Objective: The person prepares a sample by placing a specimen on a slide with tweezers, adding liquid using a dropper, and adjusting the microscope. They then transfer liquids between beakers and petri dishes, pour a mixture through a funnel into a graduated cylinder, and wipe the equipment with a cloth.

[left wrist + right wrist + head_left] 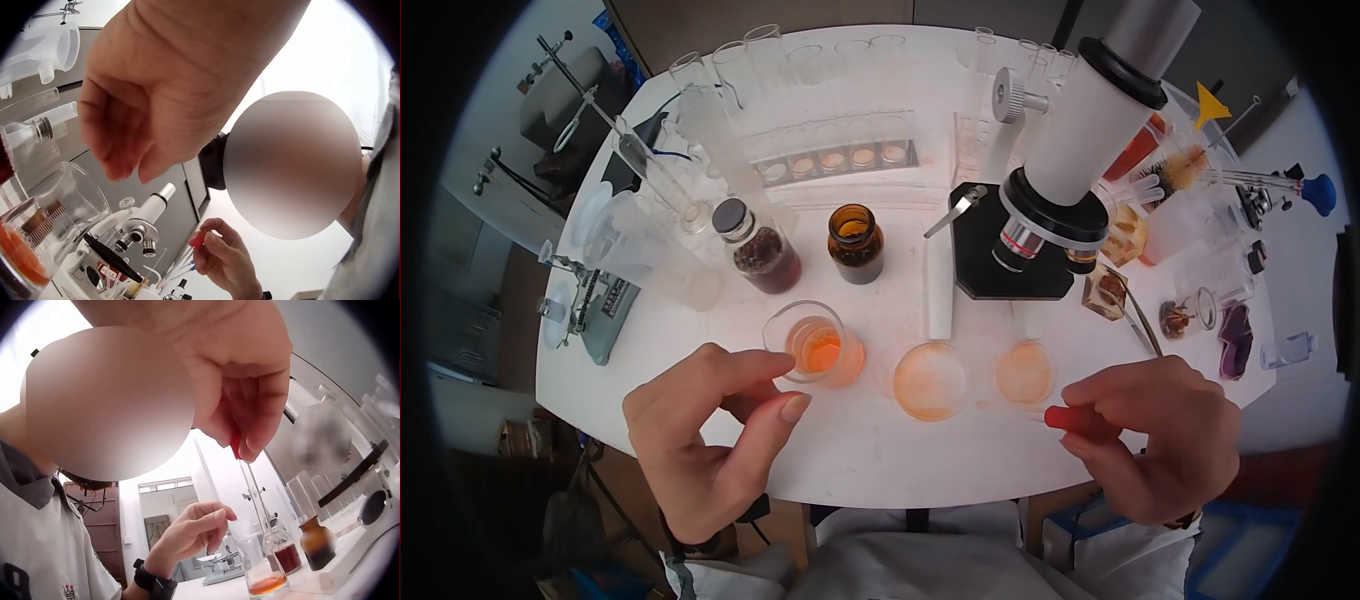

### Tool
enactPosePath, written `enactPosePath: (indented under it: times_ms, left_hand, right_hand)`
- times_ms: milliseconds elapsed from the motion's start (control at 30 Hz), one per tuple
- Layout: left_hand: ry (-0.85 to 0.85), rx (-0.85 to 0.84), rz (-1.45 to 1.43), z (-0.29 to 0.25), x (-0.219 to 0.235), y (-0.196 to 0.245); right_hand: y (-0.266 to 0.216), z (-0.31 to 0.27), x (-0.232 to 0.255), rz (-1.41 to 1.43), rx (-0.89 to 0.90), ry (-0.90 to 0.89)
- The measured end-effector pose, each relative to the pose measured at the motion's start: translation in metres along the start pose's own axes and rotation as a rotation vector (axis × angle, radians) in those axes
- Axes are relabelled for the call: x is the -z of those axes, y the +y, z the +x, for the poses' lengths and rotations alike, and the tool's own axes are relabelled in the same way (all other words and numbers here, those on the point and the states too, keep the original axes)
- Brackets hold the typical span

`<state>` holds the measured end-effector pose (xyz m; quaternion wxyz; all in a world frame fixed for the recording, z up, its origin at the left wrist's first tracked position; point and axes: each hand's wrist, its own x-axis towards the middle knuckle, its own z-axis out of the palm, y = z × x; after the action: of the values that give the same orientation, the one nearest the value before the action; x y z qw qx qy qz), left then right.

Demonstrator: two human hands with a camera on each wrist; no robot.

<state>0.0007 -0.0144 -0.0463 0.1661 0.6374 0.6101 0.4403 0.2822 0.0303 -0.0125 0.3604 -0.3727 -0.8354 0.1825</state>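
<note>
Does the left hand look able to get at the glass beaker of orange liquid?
Probably yes: the left hand holds nothing visible and is close beside the glass beaker, with no other object apparently between them.

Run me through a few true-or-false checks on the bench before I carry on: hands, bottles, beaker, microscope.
1. The right hand pinches a red-ended dropper. True.
2. The brown bottle stands uncapped. True.
3. The left hand grips the brown bottle. False: it grips nothing.
4. The beaker holds blue liquid. False: the liquid is orange.
5. In the head view, the microscope stands left of the brown bottle. False: it stands to the right.
</note>
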Motion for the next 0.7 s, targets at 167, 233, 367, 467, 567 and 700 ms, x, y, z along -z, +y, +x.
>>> enactPosePath:
  times_ms: [167,233,367,467,567,700]
  left_hand:
    - [0.065,0.012,-0.03,0.007,0.007,-0.005]
    - [0.094,0.011,-0.041,0.009,0.007,-0.009]
    - [0.094,0.039,-0.068,0.007,0.009,-0.014]
    - [0.071,0.044,-0.058,0.003,0.013,-0.015]
    - [0.065,0.044,-0.055,0.001,0.015,-0.017]
    - [0.055,0.049,-0.038,0.0,0.018,-0.017]
  right_hand:
    - [-0.027,0.04,-0.006,-0.015,0.235,-0.059]
    - [-0.019,0.055,-0.025,0.099,0.3,-0.037]
    - [-0.017,0.074,-0.062,0.11,0.355,-0.075]
    - [-0.008,0.078,-0.078,0.098,0.336,-0.116]
    - [-0.001,0.08,-0.087,0.118,0.314,-0.119]
    - [0.006,0.081,-0.09,0.114,0.315,-0.127]
